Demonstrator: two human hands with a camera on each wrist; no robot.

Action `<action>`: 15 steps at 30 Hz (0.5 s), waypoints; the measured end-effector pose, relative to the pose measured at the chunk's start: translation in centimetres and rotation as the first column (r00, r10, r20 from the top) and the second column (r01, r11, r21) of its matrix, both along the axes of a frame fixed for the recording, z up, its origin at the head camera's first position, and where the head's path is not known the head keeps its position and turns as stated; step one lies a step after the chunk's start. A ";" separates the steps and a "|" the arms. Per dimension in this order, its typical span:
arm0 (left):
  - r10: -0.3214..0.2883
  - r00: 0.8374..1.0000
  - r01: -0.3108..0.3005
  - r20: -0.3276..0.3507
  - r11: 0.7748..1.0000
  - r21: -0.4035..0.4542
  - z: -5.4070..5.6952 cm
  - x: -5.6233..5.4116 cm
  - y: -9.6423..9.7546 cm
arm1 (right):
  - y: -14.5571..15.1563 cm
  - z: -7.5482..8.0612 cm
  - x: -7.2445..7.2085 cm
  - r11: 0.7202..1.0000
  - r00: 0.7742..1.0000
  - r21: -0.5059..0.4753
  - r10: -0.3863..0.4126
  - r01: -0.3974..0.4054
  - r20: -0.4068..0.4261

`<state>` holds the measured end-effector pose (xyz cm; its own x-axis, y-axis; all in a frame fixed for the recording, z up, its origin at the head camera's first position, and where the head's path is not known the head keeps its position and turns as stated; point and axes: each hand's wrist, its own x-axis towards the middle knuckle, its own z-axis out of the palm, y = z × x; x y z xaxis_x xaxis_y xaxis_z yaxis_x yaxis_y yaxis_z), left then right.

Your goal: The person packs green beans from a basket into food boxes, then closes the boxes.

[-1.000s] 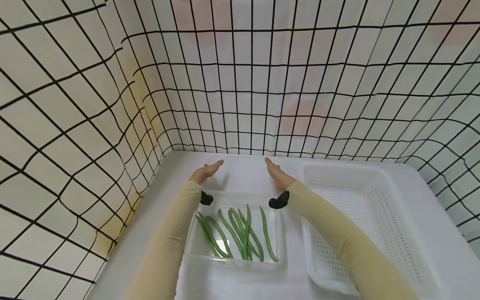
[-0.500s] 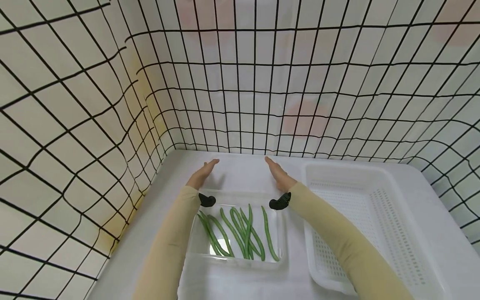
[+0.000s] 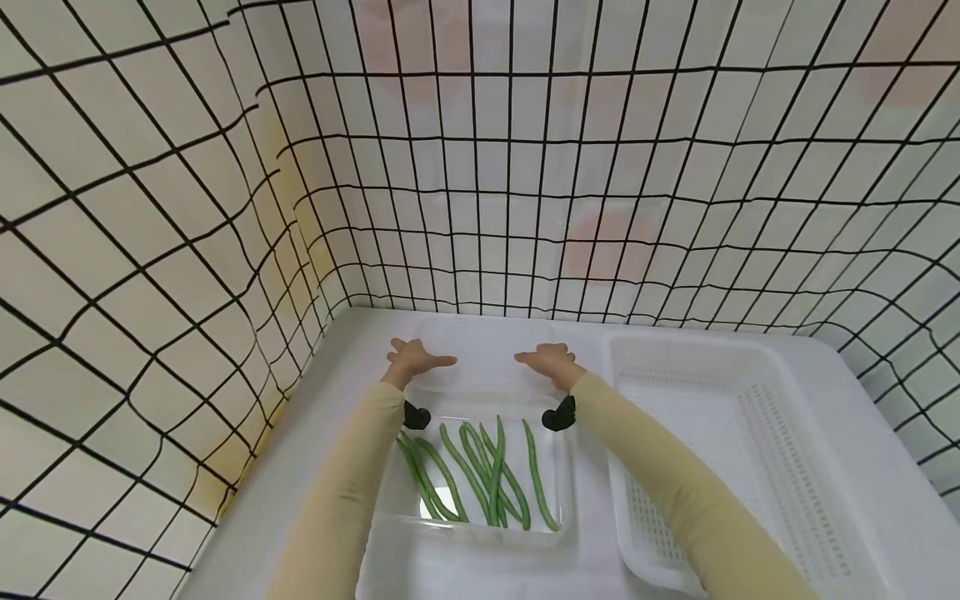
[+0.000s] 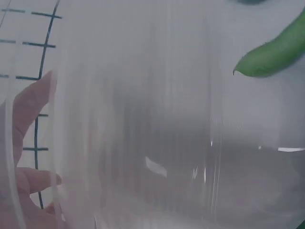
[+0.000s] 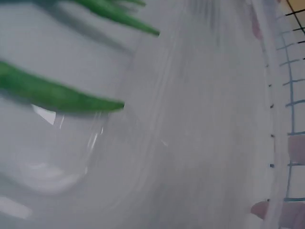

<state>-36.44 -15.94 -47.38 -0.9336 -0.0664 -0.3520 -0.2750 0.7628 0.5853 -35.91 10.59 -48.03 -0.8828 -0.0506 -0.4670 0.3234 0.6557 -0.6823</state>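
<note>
A clear rectangular plastic container (image 3: 480, 533) on the white table holds several green beans (image 3: 534, 475). My left hand (image 3: 414, 358) is just past its far left corner, fingers spread and thumb stretched inward. Past the far right corner, my right hand (image 3: 551, 360) mirrors it, thumb pointing inward. I see nothing gripped in either hand. Through the container's wall, the left wrist view shows part of the left fingers (image 4: 29, 107) and a bean tip (image 4: 271, 57). The right wrist view shows bean tips (image 5: 57, 93) and little of the right fingers (image 5: 290, 214); the remainder is hidden.
A white perforated basket (image 3: 780, 433) stands to the right, partly under my right forearm. Black grid netting (image 3: 510, 167) over pale sheeting encloses the table at the back and both sides. A white table surface (image 3: 480, 342) shows between the hands.
Both hands have turned from upright, facing palms to fingers spread forward with thumbs pointing inward, and sit slightly lower in view. The beans and container have stayed in place.
</note>
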 end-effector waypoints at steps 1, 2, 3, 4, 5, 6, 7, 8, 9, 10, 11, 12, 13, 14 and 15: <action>-0.007 1.000 0.007 -0.015 1.000 -0.024 0.0 0.2 0.1 | 0.0 -0.1 0.1 0.999 1.000 0.050 0.020 -0.019 -0.019; -0.014 0.999 0.013 -0.031 0.999 -0.045 0.1 0.4 0.2 | 0.0 -0.1 0.1 0.995 0.999 0.094 0.041 -0.037 -0.036; -0.017 0.999 0.015 -0.042 0.998 -0.061 0.2 0.5 0.3 | -0.1 0.0 0.2 0.990 0.997 0.129 0.058 -0.051 -0.049; -0.016 0.999 0.013 -0.050 0.998 -0.067 0.3 0.7 0.4 | -0.1 0.1 0.3 0.982 0.994 0.173 0.084 -0.072 -0.065; -0.014 0.998 0.010 -0.057 0.998 -0.069 0.5 0.8 0.4 | -0.1 0.3 0.3 0.974 0.991 0.210 0.108 -0.089 -0.078; -0.013 0.998 0.008 -0.064 0.997 -0.077 0.7 1.0 0.5 | -0.1 0.4 0.3 0.968 0.989 0.230 0.121 -0.099 -0.083; -0.015 0.997 0.008 -0.072 0.996 -0.088 0.9 1.1 0.6 | -0.2 0.7 0.4 0.964 0.988 0.243 0.133 -0.109 -0.083; -0.018 0.997 0.010 -0.080 0.994 -0.108 1.1 1.1 0.6 | -0.2 1.0 0.4 0.957 0.985 0.260 0.152 -0.125 -0.084; -0.022 0.996 0.010 -0.091 0.992 -0.128 1.2 1.1 0.5 | -0.3 1.4 0.4 0.951 0.982 0.274 0.171 -0.142 -0.085; -0.027 0.994 0.011 -0.104 0.989 -0.150 1.4 1.2 0.5 | -0.3 1.8 0.5 0.947 0.978 0.283 0.186 -0.154 -0.090; -0.035 0.992 0.013 -0.123 0.985 -0.175 1.7 1.2 0.5 | -0.2 2.2 0.5 0.948 0.977 0.277 0.191 -0.158 -0.097; -0.042 0.989 0.013 -0.144 0.980 -0.197 2.1 1.1 0.5 | -0.2 2.7 0.6 0.949 0.975 0.272 0.197 -0.162 -0.105; -0.048 0.985 0.011 -0.167 0.977 -0.215 2.6 1.1 0.5 | -0.2 3.4 0.6 0.951 0.974 0.264 0.196 -0.161 -0.115; -0.055 0.980 0.009 -0.192 0.973 -0.232 3.2 1.1 0.5 | -0.2 3.9 0.7 0.956 0.973 0.250 0.191 -0.154 -0.129; -0.059 0.974 0.005 -0.217 0.970 -0.242 3.9 1.2 0.6 | -0.1 4.5 0.8 0.962 0.971 0.234 0.182 -0.143 -0.153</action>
<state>-35.25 -15.38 -43.50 -0.9892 -0.0921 -0.1140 -0.1327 0.8937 0.4285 -35.10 10.52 -43.52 -0.9388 -0.1130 -0.3255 0.0912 0.8294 -0.5511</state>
